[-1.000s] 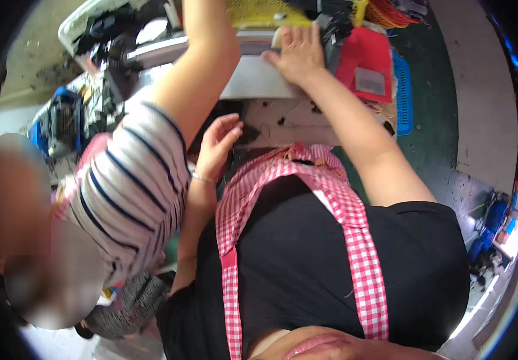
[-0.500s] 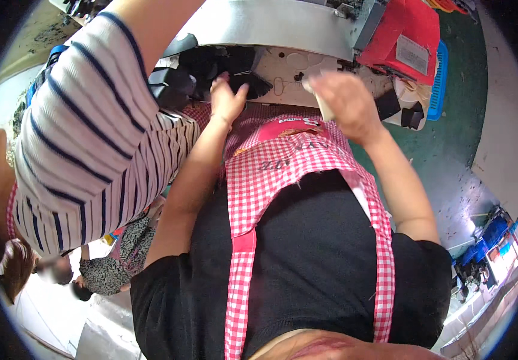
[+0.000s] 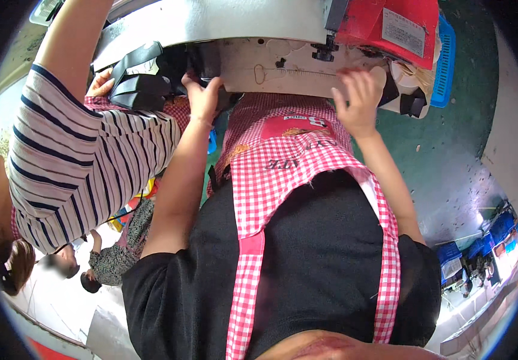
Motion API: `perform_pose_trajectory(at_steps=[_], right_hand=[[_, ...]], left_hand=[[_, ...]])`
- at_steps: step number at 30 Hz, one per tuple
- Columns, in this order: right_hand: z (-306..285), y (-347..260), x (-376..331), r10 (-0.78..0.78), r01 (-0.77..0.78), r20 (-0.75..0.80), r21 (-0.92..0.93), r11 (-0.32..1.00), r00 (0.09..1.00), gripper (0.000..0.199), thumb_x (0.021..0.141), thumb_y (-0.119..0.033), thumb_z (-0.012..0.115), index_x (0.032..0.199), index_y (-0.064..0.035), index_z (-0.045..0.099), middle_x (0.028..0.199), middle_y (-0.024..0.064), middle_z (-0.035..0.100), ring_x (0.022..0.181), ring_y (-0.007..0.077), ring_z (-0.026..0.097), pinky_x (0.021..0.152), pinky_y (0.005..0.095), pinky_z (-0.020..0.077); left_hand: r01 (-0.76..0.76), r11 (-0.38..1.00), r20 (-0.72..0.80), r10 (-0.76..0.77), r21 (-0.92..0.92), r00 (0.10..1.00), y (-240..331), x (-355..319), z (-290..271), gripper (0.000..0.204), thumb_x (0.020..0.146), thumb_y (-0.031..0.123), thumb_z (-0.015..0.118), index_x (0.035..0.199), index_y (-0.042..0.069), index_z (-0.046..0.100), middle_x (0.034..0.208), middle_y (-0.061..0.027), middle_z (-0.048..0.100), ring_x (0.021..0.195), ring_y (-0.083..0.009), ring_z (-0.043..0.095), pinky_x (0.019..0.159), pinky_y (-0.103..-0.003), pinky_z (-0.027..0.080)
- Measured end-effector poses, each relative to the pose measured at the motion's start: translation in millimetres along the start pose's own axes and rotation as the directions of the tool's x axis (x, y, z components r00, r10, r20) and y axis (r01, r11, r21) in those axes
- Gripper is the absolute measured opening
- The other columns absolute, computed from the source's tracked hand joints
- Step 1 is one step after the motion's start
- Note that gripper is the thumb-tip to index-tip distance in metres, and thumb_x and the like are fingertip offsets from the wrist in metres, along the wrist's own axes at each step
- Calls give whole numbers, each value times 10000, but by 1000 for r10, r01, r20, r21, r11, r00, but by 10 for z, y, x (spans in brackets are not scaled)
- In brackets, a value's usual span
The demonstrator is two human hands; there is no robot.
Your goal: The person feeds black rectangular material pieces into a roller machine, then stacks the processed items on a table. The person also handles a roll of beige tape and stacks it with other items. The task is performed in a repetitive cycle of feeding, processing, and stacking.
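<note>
My left hand [image 3: 202,99] is closed on a dark black piece [image 3: 205,60] at the near edge of the worktable; I cannot make out its kind. More black pieces [image 3: 139,87] with strap-like parts lie just left of it. My right hand [image 3: 358,99] hovers over the table's near edge on the right, fingers apart, slightly smeared by motion, with nothing visible in it. Beside its back edge is a cream rounded piece [image 3: 379,81]. A small looped cord or wire [image 3: 259,74] lies on the pale tabletop [image 3: 241,66] between my hands.
A co-worker in a striped top [image 3: 61,138] sits close on my left, a hand [image 3: 100,84] by the black pieces. A curved metal machine body [image 3: 223,21] spans the far side. At right are a red box [image 3: 385,30], a blue basket [image 3: 445,60] and cream pieces [image 3: 412,78].
My left hand has closed on a black piece. My right hand has opened and no longer shows the cream piece it held. The co-worker's arm has shifted left, and the view has turned slightly.
</note>
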State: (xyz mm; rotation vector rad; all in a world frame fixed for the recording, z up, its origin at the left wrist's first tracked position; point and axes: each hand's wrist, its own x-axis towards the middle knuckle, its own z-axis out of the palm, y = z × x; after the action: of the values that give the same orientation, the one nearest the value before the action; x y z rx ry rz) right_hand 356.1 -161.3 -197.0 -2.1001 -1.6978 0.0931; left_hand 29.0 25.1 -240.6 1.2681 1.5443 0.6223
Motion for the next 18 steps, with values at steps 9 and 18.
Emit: perform_pose_trajectory(at_steps=[9, 18], right_hand=[[381, -1122, 522, 43, -370, 390, 827, 424, 920, 389, 925, -191, 713, 1272, -37, 628, 1181, 172, 687, 1111, 292, 673, 969, 386, 517], [160, -1142, 521, -98, -279, 451, 694, 664, 887, 514, 842, -281, 795, 1290, -76, 649, 1221, 135, 641, 1155, 292, 639, 1014, 372, 479]], left_hand=[[543, 591, 581, -149, -596, 800, 695, -703, 95, 318, 873, 80, 566, 1174, 19, 648, 1069, -95, 708, 925, -217, 698, 841, -351, 571], [550, 729, 772, -48, -407, 634, 549, -745, -52, 484, 1037, 200, 577, 1440, -29, 439, 1366, -118, 584, 1270, -214, 567, 1089, -373, 448]])
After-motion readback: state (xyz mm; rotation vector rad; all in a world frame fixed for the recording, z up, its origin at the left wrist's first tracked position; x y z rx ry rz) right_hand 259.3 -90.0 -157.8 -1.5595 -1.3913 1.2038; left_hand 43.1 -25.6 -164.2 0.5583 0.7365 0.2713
